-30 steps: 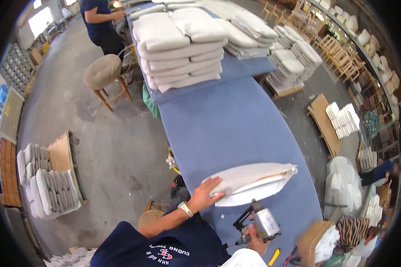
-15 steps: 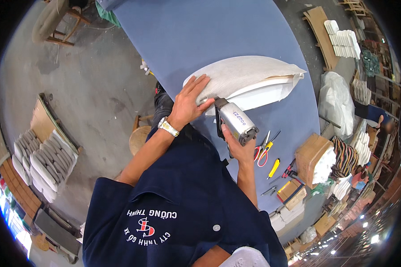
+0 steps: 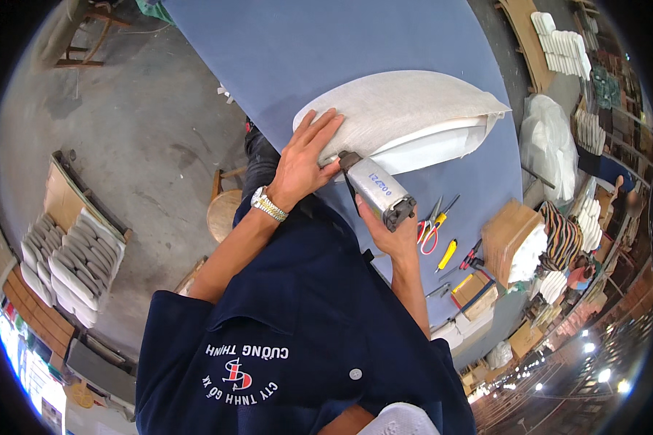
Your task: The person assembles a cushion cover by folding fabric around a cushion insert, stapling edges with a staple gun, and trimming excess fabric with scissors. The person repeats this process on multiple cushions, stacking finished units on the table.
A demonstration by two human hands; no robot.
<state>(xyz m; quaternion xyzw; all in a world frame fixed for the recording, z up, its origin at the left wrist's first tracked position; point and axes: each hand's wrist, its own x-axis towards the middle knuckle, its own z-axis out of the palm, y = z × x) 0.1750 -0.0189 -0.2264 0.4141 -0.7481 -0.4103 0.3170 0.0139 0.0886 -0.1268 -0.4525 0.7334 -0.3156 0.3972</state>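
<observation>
Stretching across a busy upholstery workshop, a long blue-covered bench [image 3: 326, 51] is carrying a single pale seat cushion [image 3: 406, 109] near its front edge, with grey fabric pulled over white foam that is showing along the near side. The person's left hand [image 3: 303, 159] is lying flat and spread on the cushion's left end, palm down, pressing the cover against the padding rather than closing around anything. The right hand [image 3: 386, 233] is wrapping tightly around the handle of a silver pneumatic staple gun [image 3: 376, 190], whose nose is touching the cushion's lower edge just beside the left fingertips. Red-handled scissors [image 3: 429, 230] and a yellow utility knife [image 3: 447, 254] are lying on the bench just to the right of the gun, and a cardboard box [image 3: 502, 239] stuffed with white material is sitting farther right. Stacked cushions on a pallet [image 3: 69, 261] are waiting on the concrete floor to the left. Judging by its look, the cushion is light and soft on top, so it is likely giving under pressure and sliding on the smooth cloth; holding it down flat near the stapled edge, as the left hand is doing, seems the surest place to steady it.
</observation>
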